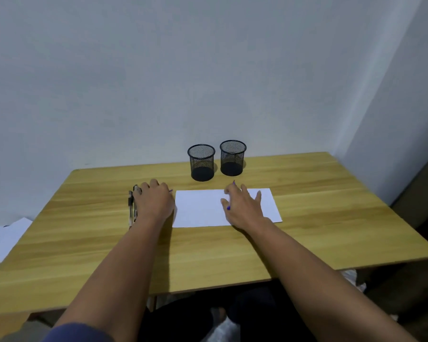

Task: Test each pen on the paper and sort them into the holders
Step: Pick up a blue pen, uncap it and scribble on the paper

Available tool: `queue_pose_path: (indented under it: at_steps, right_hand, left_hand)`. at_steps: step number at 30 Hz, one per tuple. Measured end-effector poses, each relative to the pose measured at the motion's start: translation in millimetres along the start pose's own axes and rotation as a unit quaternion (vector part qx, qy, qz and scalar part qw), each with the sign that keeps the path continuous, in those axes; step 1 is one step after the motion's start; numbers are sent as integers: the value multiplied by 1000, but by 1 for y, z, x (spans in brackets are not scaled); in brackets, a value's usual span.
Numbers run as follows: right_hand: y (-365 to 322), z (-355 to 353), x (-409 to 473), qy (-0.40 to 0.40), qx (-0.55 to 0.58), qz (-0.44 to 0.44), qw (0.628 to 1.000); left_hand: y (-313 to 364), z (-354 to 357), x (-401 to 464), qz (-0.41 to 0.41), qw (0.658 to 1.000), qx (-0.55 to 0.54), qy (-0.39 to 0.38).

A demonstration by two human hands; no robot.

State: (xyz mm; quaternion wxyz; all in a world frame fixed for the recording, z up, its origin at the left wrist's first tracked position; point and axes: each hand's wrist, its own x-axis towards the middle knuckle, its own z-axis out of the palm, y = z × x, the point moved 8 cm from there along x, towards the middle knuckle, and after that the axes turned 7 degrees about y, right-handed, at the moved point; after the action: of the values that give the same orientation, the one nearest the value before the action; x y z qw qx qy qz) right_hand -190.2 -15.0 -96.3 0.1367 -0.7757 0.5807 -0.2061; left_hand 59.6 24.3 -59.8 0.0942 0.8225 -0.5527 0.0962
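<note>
Nearest to you, both bare forearms reach out over the wooden desk [89,243], a blue sleeve [79,333] bunched at your left elbow. Off the desk's left edge, loose white sheets [3,238] lie lower down.

Move up to your left hand [156,202]: it's palm down, fingers curled loosely over a small bunch of pens [132,208] lying side by side on the desk, just left of the paper. The dark barrels poke out past your knuckles on the left, and a thin tip shows at the hand's right side. Whether the hand actually grips any of them, I cannot tell from here.

Now your right hand [244,209]: it rests on the white paper [198,208], outer fingers spread, thumb and forefinger pinched on a purple pen [229,207]. The pen's purple end peeks out below the thumb and another purple tip shows above the fingers, so it runs roughly away from you under the hand. No mark visible on the sheet.

Further back, two black mesh holders stand upright near the wall, close together but not touching: the left holder [201,166] slightly nearer you, the right holder [232,159] just behind it. Both look empty inside.

Beyond them, only the pale wall [158,70].
</note>
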Motion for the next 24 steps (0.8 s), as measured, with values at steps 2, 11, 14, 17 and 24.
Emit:
queue_pose_path:
  at_steps: [2,11,14,17,24]
  right_hand:
    - [10,3,-3,-6,6,-3,1000]
    - [54,-23,-10,-7,13,-24,1000]
    - [58,-29,-9,-10,14,-33,999]
    - [57,-29,-7,-10,9,-38,999]
    - [44,-57,-8,219,105,-56,968]
  left_hand:
    - [8,-4,-6,35,998,-35,35]
    - [38,18,-52,234,970,-72,-12]
    - [38,21,-51,239,966,-97,-24]
    - [38,24,-52,239,962,-127,-25]
    - [38,26,-53,240,962,-128,-2]
